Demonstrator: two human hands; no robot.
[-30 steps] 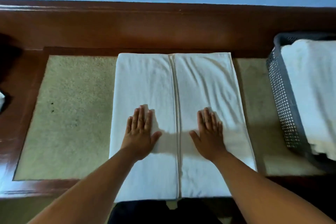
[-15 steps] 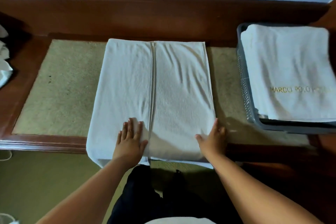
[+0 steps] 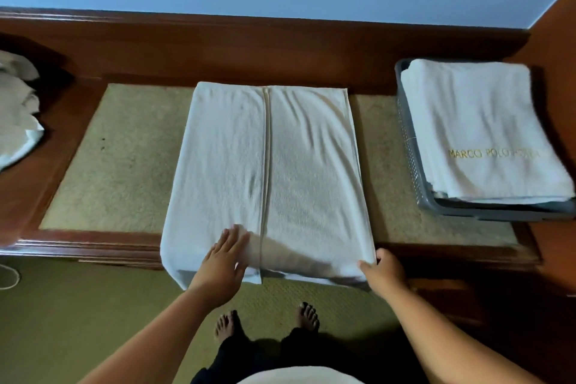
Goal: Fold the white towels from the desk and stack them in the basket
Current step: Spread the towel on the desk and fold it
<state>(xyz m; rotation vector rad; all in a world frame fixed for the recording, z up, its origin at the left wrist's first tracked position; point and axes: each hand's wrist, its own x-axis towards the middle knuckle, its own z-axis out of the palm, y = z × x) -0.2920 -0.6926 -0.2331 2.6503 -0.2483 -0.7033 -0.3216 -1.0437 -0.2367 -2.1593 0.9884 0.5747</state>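
Pressing flat with straight fingers, the left hand rests on the near end of the folded white terry towel, which overhangs the front edge of the brown wooden desk. The right hand pinches its near right corner. A grey plastic basket stands at the right end.

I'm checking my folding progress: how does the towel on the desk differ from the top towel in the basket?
The desk towel overhangs the desk; the basket towel sits stacked in the basket. The desk towel shows a centre seam, the basket towel gold lettering. The left hand presses and the right hand grips the desk towel; nothing touches the basket towel. Both are white.
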